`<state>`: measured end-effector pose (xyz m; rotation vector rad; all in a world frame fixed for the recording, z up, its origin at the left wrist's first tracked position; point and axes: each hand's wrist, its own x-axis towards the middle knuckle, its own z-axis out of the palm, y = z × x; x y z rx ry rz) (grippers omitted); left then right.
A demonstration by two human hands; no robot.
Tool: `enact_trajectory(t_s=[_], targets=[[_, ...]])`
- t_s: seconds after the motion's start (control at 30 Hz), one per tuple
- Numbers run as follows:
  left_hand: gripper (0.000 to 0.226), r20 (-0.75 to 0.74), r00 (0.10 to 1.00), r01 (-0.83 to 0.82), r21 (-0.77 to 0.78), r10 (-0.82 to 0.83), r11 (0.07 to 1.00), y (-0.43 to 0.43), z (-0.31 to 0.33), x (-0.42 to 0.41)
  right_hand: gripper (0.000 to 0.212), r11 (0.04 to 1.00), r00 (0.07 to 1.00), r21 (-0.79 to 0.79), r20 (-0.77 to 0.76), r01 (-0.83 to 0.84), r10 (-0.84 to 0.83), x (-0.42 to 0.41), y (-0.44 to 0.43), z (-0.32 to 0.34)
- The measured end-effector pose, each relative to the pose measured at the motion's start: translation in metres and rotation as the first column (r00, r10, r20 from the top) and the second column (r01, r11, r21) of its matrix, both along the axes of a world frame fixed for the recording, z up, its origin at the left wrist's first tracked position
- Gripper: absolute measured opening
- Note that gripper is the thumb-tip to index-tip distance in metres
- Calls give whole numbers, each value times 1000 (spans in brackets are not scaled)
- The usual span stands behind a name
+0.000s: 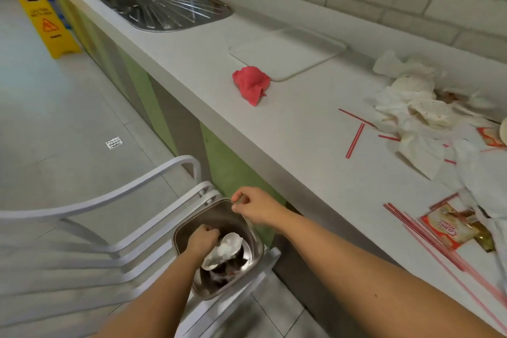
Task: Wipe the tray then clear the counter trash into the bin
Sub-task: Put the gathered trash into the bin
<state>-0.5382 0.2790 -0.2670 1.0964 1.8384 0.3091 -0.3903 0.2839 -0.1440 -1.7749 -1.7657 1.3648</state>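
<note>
My left hand (203, 239) is curled around crumpled paper (226, 250) down in the bin (216, 217), right hand (253, 207) pinching its rim, so I'd hold it steady, drop low, then grab the trash pile (422, 115) on the desk (288, 140).

Left hand (203, 239) and right hand (255, 207) are bare, forearms too; a small dark spot marks the right forearm (375, 295).

There is one view only, worn on the person's head, wide-angle and curved at the edges. It faces forward and steeply down: the bin (179, 232) lies close below at bottom centre, the counter (288, 129) runs diagonally from lower right to the far sink (153, 0) at top, and the floor (68, 118) fills the left.
</note>
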Motion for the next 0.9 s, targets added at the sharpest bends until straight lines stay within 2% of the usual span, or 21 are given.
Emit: enact_trajectory(t_s=[0.1, 0.17, 0.23, 0.3, 0.47, 0.53, 0.6, 0.67, 0.77, 0.83, 0.9], targets=[[25, -28, 998, 58, 83, -56, 995, 11, 17, 12, 20, 997, 997, 74, 81, -25, 19, 10, -1, 19], [23, -38, 999, 14, 225, -6, 974, 17, 39, 28, 21, 991, 990, 132, 142, -32, 13, 19, -3, 32], [12, 41, 995, -103, 407, 94, 908, 23, 62, 44, 21, 982, 983, 186, 186, -22, -13, 29, -4, 42], [8, 160, 981, -184, 557, 113, 810, 27, 86, 62, 19, 972, 971, 234, 231, -1, -54, 42, -7, 53], [10, 259, 960, -131, 758, -110, 639, 22, 137, 117, 15, 954, 922, 287, 340, 85, -184, 82, -17, 74], [11, 210, 949, -37, 815, -234, 578, 17, 148, 140, 14, 956, 882, 268, 416, 116, -223, 101, -23, 81], [9, 92, 924, 118, 854, -371, 507, 12, 152, 164, 15, 960, 829, 235, 499, 153, -254, 124, -33, 88], [11, -90, 848, 331, 858, -522, 392, 2, 153, 186, 18, 963, 775, 190, 573, 193, -268, 149, -47, 97], [21, -336, 610, 637, 746, -717, 192, -19, 154, 217, 20, 957, 703, 104, 658, 270, -269, 187, -72, 108], [27, -440, 437, 747, 663, -784, 44, -33, 154, 235, 15, 938, 665, 69, 688, 339, -291, 211, -88, 111], [31, -500, 299, 791, 607, -813, -83, -43, 154, 251, 9, 914, 640, 72, 692, 399, -334, 234, -102, 110]])
